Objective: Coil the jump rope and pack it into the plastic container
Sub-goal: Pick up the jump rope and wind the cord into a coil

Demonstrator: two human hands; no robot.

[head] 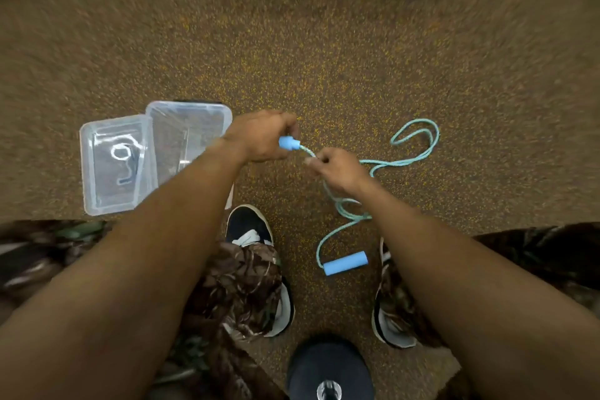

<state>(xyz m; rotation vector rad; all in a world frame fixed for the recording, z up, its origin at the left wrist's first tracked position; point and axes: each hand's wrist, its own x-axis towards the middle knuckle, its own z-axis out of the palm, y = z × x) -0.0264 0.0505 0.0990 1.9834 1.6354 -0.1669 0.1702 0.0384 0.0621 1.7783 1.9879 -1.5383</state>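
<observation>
The braided jump rope (306, 150) is pale turquoise, its foam handles (345, 263) sky-blue, the carpet (357, 58) brown flecked yellow, the trousers (240, 276) camouflage-patterned.

Clear glossy plastic container (188, 136), braided cord rope (412, 140) with matt foam handle (345, 262), rough speckled carpet (324, 58)

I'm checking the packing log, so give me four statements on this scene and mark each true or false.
1. The left hand grips one blue handle. True.
2. The second handle is already in the container. False: it lies on the carpet.
3. The right hand pinches the rope. True.
4. The lid closes the container. False: it lies beside the open container.
</observation>
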